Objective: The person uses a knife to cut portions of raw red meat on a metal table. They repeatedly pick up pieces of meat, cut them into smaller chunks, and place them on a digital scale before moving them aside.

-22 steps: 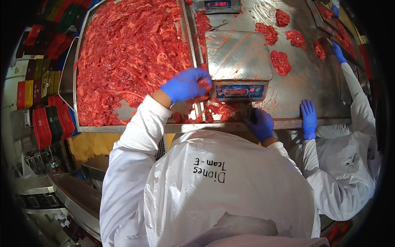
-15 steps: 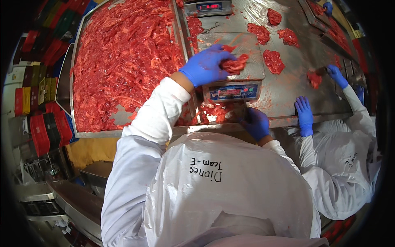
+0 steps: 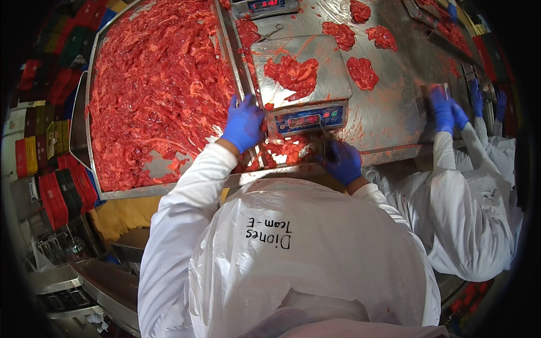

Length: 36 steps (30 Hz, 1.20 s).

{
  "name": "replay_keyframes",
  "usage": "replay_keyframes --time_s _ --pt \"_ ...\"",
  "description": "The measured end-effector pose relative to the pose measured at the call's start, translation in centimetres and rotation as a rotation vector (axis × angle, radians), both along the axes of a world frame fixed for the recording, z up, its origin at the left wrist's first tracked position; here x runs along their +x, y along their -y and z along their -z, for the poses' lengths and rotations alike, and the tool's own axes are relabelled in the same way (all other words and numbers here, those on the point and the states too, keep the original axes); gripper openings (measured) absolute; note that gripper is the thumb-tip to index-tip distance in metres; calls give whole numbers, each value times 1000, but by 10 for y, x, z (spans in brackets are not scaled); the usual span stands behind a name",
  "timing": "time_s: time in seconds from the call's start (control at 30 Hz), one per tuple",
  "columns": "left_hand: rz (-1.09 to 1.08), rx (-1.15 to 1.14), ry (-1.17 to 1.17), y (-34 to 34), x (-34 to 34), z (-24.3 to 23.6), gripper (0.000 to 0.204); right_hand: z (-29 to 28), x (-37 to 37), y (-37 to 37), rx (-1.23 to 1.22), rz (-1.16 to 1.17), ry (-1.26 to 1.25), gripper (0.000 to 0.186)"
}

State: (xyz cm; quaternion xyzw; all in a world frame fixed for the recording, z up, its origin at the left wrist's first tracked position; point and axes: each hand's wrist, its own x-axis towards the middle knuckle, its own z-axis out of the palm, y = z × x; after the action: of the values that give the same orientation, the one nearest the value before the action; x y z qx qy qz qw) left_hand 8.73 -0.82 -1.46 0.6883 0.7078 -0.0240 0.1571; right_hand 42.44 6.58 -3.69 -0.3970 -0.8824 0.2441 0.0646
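A flattened portion of red raw meat (image 3: 293, 76) lies on the metal plate of a digital scale (image 3: 307, 119). My left hand (image 3: 242, 125), in a blue glove, is just left of the scale at the rim of a large metal tray (image 3: 236, 62). Its fingers are apart and nothing shows in them. In front of the scale my right hand (image 3: 342, 162), also blue-gloved, has its fingers curled in shadow beside a thin dark thing that I cannot make out. Small meat pieces (image 3: 284, 152) lie between my hands, below the scale.
Sliced meat (image 3: 163, 84) fills the tray on the left. Several meat portions (image 3: 362, 74) lie on the steel table to the right. Behind are scissors (image 3: 271, 32) and a second scale (image 3: 265, 7). At the right, a co-worker's gloved hands (image 3: 442, 110) are over the table.
My left hand has let go of the meat on the scale and drawn back left to the tray rim. My right hand stays near the scale's front. The co-worker's hands have come together.
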Motion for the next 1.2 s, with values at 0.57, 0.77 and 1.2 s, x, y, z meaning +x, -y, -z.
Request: replay_keyframes --time_s 0.57,0.77,1.2 --pt "-455 -279 1274 60 -42 -81 18 11 6 -1 54 -4 -49 43" --pt "-251 550 241 -24 -33 -54 24 0 -1 -1 -43 0 1 44" --pt "-409 674 504 -11 -10 -62 18 -52 -51 -24 -587 20 -605 12"
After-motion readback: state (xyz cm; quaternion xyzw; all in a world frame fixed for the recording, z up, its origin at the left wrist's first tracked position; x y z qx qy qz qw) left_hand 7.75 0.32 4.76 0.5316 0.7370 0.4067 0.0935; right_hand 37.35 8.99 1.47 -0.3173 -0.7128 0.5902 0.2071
